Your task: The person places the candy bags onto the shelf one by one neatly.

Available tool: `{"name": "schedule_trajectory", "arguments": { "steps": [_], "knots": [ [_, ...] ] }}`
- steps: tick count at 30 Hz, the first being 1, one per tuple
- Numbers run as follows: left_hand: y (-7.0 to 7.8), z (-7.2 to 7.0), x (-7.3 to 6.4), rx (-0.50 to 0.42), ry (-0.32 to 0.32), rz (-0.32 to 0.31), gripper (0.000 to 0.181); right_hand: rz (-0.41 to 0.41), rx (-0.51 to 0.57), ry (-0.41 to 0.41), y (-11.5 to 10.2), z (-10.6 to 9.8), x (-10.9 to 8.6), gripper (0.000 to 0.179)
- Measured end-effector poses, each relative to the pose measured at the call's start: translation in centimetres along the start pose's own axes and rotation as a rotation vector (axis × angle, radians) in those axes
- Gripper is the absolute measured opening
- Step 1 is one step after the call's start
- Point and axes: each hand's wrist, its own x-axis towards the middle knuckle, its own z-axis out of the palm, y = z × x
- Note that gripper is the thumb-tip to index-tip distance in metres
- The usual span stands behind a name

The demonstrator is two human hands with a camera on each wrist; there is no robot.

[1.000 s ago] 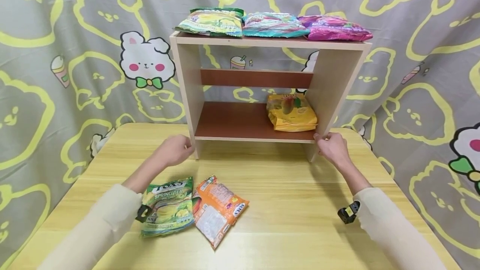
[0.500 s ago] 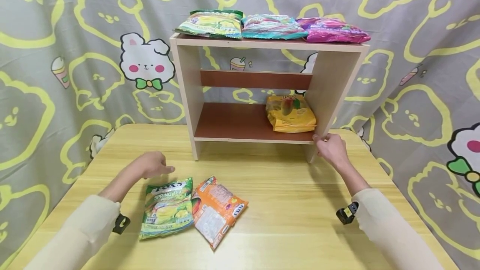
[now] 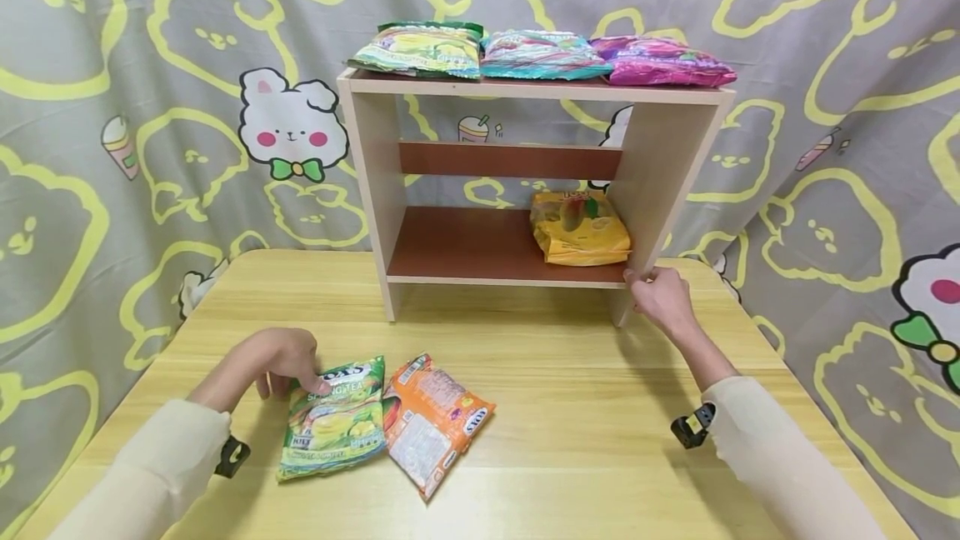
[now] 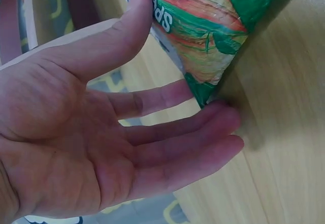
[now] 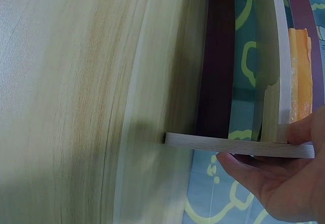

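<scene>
My left hand [image 3: 288, 357] is at the upper left of a green Fox's Spring Tea candy bag [image 3: 336, 432] lying on the table. The left wrist view shows the thumb against the face of the bag [image 4: 203, 36], while the other fingers extend loosely by its corner. An orange Fox's candy bag [image 3: 438, 423] lies beside the green one, touching its right edge. With my right hand [image 3: 663, 302] I grip the lower right side panel of a small wooden shelf [image 3: 510, 282]. The right wrist view has the panel [image 5: 238, 146] between thumb and fingers.
On the shelf's board, at the right, sits a yellow mango candy bag [image 3: 581, 232]. Along its top lie a green-yellow bag [image 3: 423, 48], a teal bag [image 3: 546, 55] and a pink-purple bag [image 3: 663, 63]. A patterned curtain [image 3: 187, 215] hangs behind the wooden table [image 3: 570, 440].
My left hand has left the shelf's left side and moved down and left to the green candy bag. My right hand stays on the shelf's right side.
</scene>
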Motion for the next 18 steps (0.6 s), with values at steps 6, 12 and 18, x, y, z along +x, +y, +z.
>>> {"name": "schedule_trajectory", "arguments": {
  "steps": [6,12,18],
  "knots": [
    [-0.1,0.2,0.1,-0.016,0.004,0.004,0.058,0.002,0.004,0.003,0.0,0.0,0.0,0.052],
    [-0.4,0.1,0.5,-0.028,0.014,0.011,0.051,0.006,0.003,0.001,-0.1,0.0,-0.1,0.052],
    [-0.5,-0.2,1.2,-0.054,0.085,0.061,0.048,0.014,0.003,0.005,-0.2,0.0,-0.1,0.050]
  ]
}}
